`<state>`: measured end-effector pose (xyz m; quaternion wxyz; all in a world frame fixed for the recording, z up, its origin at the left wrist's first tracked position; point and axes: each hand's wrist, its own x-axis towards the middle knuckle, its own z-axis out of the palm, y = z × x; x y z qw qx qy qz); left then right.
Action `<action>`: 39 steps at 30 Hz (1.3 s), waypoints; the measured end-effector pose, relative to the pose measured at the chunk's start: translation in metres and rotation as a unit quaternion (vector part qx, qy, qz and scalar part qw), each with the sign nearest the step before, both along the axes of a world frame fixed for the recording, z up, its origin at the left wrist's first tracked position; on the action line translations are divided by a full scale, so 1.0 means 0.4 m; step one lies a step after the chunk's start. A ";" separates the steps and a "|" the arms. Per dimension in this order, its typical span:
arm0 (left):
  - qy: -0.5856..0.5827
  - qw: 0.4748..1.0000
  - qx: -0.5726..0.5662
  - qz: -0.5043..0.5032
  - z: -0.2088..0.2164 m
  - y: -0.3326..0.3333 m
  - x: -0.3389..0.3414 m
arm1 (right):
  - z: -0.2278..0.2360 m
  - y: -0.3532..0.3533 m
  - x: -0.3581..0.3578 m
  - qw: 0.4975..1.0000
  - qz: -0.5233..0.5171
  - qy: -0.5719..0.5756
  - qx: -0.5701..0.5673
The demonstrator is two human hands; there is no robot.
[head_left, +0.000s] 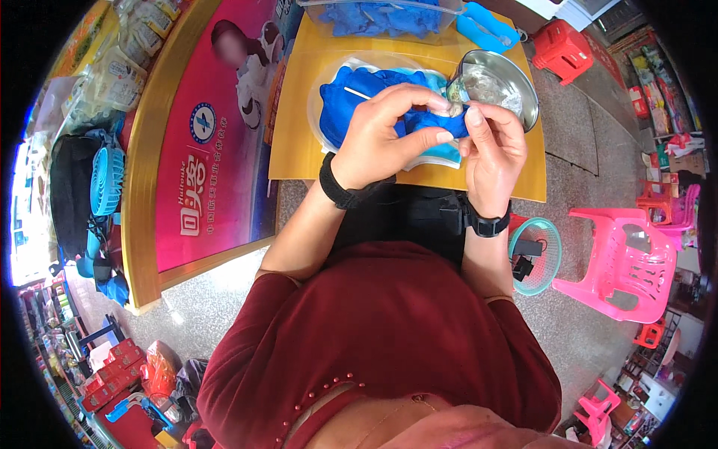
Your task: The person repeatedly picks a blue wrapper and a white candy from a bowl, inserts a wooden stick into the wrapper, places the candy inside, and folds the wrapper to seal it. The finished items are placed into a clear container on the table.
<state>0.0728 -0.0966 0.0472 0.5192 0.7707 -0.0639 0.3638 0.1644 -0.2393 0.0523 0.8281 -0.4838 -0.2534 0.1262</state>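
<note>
Seen from above, a person in a dark red top works at a yellow table (295, 105), the left hand (381, 138) and right hand (497, 146) close together, each with thumb and fingers pinched narrowly on a soft blue piece (457, 126) (a small pale lump shows at its upper edge). That piece is held above the right part of a tray of blue sheets (336, 108), where a white stick (357, 93) lies, and just beside a round metal bowl (521, 78).
</note>
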 end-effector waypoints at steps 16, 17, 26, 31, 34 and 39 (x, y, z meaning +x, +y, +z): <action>-0.017 0.942 -0.336 -0.023 -0.025 -0.017 0.023 | 0.008 0.017 -0.022 0.995 0.019 -0.093 -0.043; -0.028 0.947 -0.321 -0.022 -0.026 -0.015 0.023 | 0.017 0.018 -0.030 0.993 0.078 -0.074 -0.047; -0.023 0.970 -0.240 0.032 -0.009 -0.012 0.001 | -0.012 0.035 -0.040 0.962 0.227 0.057 -0.138; -0.055 0.951 -0.266 0.149 -0.019 -0.027 0.040 | -0.026 0.051 -0.036 0.986 0.119 0.030 -0.111; -0.059 0.973 -0.044 0.220 0.000 -0.020 0.028 | -0.050 0.053 -0.009 0.994 0.061 0.035 -0.084; 0.009 0.971 -0.220 0.095 -0.039 -0.035 0.036 | -0.043 0.048 0.001 0.993 0.051 0.093 -0.055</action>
